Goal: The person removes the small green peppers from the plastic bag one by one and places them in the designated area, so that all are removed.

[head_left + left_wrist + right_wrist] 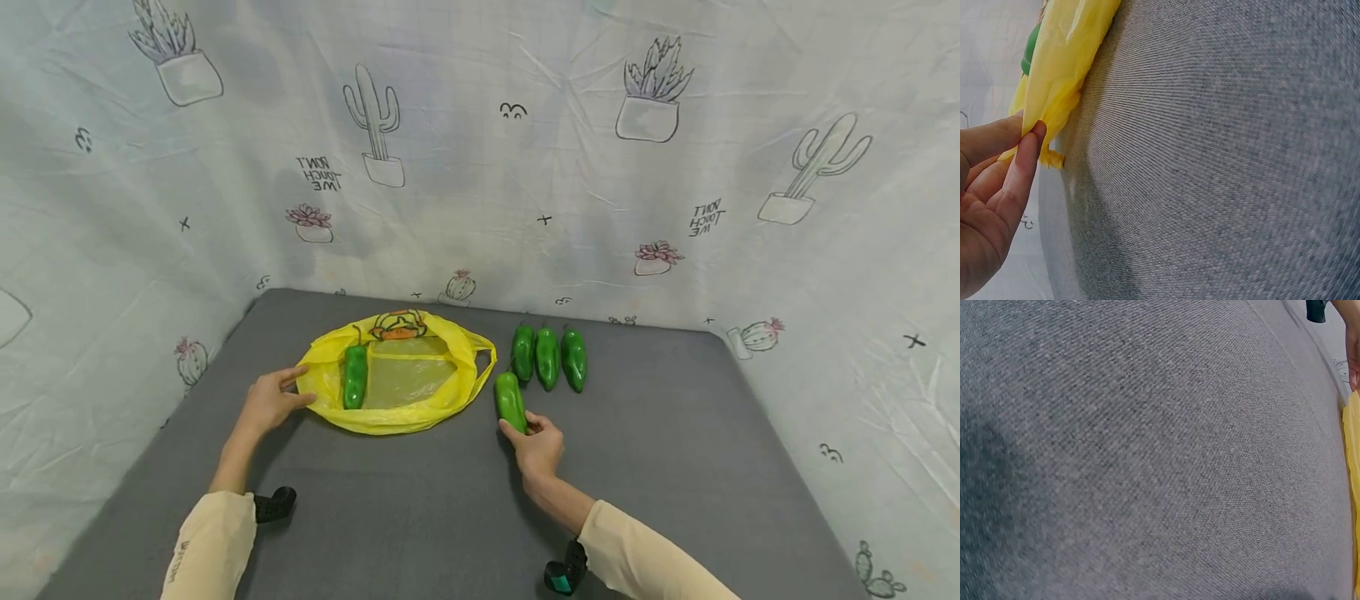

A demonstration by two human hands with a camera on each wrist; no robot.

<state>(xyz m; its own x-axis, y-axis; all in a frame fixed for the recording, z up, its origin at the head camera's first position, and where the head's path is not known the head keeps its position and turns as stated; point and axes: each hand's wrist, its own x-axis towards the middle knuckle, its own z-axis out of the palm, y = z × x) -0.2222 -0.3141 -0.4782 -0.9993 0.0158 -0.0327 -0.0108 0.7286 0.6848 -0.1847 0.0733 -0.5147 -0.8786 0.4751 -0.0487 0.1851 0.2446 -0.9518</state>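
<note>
A yellow plastic bag (405,421) lies spread with its mouth wide, and one green pepper (356,377) is inside at its left. My left hand (270,402) is at the bag's left rim; in the left wrist view the thumb and finger of that hand (997,181) pinch the yellow plastic (1063,69). To the right of the bag, my right hand (538,446) grips the lower end of another green pepper (510,400). The right wrist view shows neither the right hand nor its pepper, only the bag's edge (1352,444) and the left hand (1352,356).
Three green peppers (547,358) lie side by side on the grey table (660,442), just behind the held one. A white cloth (480,167) printed with cacti hangs around the back and sides. Black wrist devices (276,504) are worn at both sleeves.
</note>
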